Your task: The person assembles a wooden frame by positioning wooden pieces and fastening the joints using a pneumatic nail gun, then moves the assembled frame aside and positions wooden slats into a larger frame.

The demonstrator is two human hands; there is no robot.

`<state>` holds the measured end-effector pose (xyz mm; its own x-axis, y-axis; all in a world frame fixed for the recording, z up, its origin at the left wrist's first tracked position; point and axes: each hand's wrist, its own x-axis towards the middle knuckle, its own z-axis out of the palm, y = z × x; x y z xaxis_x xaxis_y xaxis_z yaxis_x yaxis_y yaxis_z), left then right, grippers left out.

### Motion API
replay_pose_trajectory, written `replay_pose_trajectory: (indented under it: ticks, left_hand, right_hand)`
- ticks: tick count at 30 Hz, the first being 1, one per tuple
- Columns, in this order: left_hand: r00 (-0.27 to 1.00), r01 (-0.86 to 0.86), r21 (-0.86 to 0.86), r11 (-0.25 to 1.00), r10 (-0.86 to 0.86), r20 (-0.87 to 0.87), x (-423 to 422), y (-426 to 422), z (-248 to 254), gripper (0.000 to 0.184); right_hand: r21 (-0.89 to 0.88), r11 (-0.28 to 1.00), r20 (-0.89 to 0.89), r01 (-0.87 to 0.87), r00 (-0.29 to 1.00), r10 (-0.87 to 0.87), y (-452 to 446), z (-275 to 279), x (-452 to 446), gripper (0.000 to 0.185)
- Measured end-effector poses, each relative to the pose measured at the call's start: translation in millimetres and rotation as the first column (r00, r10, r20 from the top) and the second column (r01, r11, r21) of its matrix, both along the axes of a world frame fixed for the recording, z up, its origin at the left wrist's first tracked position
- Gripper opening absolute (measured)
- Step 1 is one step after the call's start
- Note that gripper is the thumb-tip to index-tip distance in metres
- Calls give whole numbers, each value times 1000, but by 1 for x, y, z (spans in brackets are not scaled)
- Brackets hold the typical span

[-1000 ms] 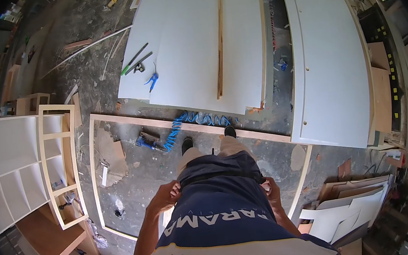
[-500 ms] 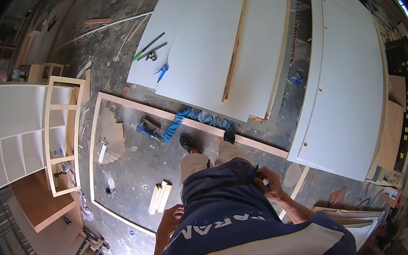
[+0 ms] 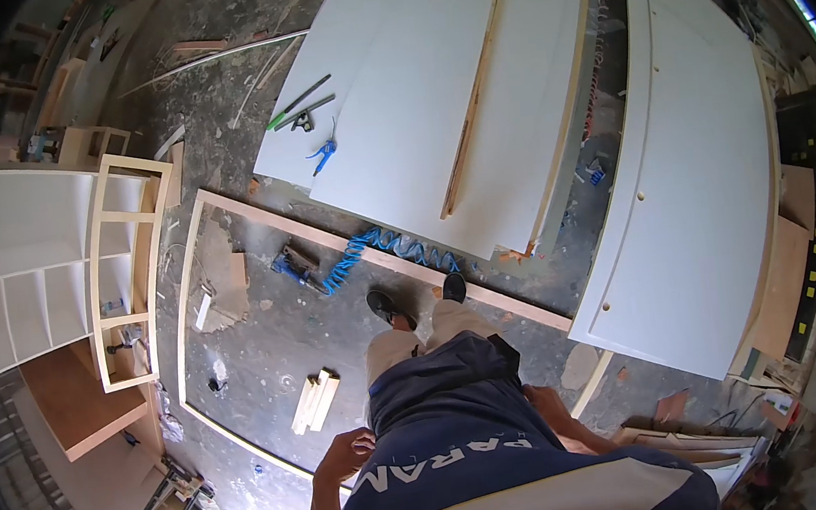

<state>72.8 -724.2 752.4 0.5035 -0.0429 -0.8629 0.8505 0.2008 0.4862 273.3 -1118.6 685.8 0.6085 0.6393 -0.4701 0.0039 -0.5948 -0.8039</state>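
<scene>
My left hand (image 3: 353, 450) is beside the left hem of my dark blue shirt (image 3: 450, 406). Its fingers are curled in loosely, and I see nothing in them. At my right hip, my right hand (image 3: 544, 403) is close against the shirt, its fingers hidden by the cloth. I stand within a wooden frame (image 3: 268, 219) that lies on the floor. Short wood strips (image 3: 315, 401) lie to the left of my legs. Ahead on the left is a blue nail gun (image 3: 297, 268) with a coiled blue air hose (image 3: 344, 265).
A large white panel (image 3: 379, 87) ahead bears a long wooden strip (image 3: 475, 91), a blue air blow gun (image 3: 323, 154) and a square (image 3: 304, 116). Another white panel (image 3: 686, 173) lies to the right. On the left are a slatted frame (image 3: 100, 275) and white shelving (image 3: 9, 240).
My right hand, earlier pinching at the shirt's right side, has dropped and its fingers have gone out of sight. My feet and view have shifted slightly. The left hand stays beside the hem.
</scene>
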Motion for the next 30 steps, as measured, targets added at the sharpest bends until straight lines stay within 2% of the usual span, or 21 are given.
replay_pose_trajectory:
  ticks: [1, 2, 5, 7, 8, 9, 11, 12, 14, 15, 17, 18, 19, 21, 22, 23, 25, 27, 28, 29, 30]
  left_hand:
    - [1000, -4, -2, 1000, 4, 0, 1, 0, 1, 19]
    - [1000, 9, -3, 1000, -9, 2, 2, 2, 2, 20]
    - [999, 19, -28, 999, -20, -32, 0, 5, 3, 22]
    - [999, -44, -26, 999, 43, -24, -3, 1, 0, 23]
    - [988, -151, -32, 988, 151, 11, -6, -3, 0, 22]
    - [988, -154, -32, 988, 155, 13, -10, -7, -1, 22]
    - [961, -275, 35, 961, 276, -18, -15, -12, -5, 20]
    - [959, -282, 32, 959, 282, -11, -11, -13, -3, 20]
    - [997, 21, 229, 973, -37, 64, -1, -11, -1, 18]
    - [997, 11, 230, 973, -29, 73, 1, -9, -6, 18]
    - [983, 164, 173, 971, -175, 50, 2, -4, -17, 16]
    - [979, 191, 125, 974, -198, 40, 8, -4, -16, 16]
    - [956, 286, 121, 951, -291, 26, 6, -3, -19, 18]
    - [908, 401, 81, 912, -408, 99, 3, -3, -24, 22]
    - [892, 448, 29, 894, -449, 56, 6, -1, -26, 23]
    - [873, 487, -27, 873, -487, 12, 9, -1, -28, 24]
    - [926, 377, -158, 912, -373, 58, 13, 8, -41, 32]
    - [949, 311, -71, 948, -305, 81, 28, 19, -60, 39]
    - [958, 281, 31, 959, -282, 59, 39, 23, -74, 40]
    - [965, 254, 135, 958, -261, 36, 51, 31, -90, 42]
    - [977, 198, 196, 960, -209, 36, 60, 35, -107, 42]
  right_hand:
    - [-26, 994, 144, -109, 983, 112, 2, 2, 0, 13]
    - [50, 991, 129, -123, 985, 115, 0, 5, 4, 14]
    - [55, 974, 153, -219, 966, 209, 7, 12, 25, 15]
    - [61, 964, 164, -260, 955, 247, 12, 21, 39, 15]
    - [68, 954, 176, -293, 944, 278, 14, 23, 44, 15]
    - [68, 952, 178, -297, 943, 281, 14, 22, 50, 15]
    - [37, 902, 139, -431, 896, 422, 14, 19, 65, 16]
    - [34, 899, 145, -437, 892, 429, 17, 20, 73, 16]
    - [40, 805, 70, -592, 805, 589, 25, 18, 92, 25]
    - [35, 800, 77, -599, 800, 595, 24, 13, 98, 25]
    - [71, 715, 3, -695, 717, 697, 22, -1, 105, 20]
    - [33, 666, -102, -745, 660, 744, 33, 14, 118, 14]
    - [29, 666, -93, -745, 662, 744, 38, 9, 125, 14]
    - [71, 613, -299, -787, 570, 766, 46, -3, 135, 15]
    - [274, 700, -599, -659, 453, 660, 49, -26, 144, 19]
    - [272, 701, -595, -659, 458, 661, 51, -51, 157, 19]
    - [219, 843, -668, -492, 554, 497, 67, -96, 186, 19]
    - [-8, 968, -501, -252, 839, 214, 88, -163, 212, 18]
    - [-54, 969, -191, -242, 955, 227, 93, -224, 224, 20]
    - [-90, 972, 139, -217, 964, 228, 98, -286, 235, 22]
    - [-226, 970, 148, 90, 987, -58, 118, -322, 246, 24]
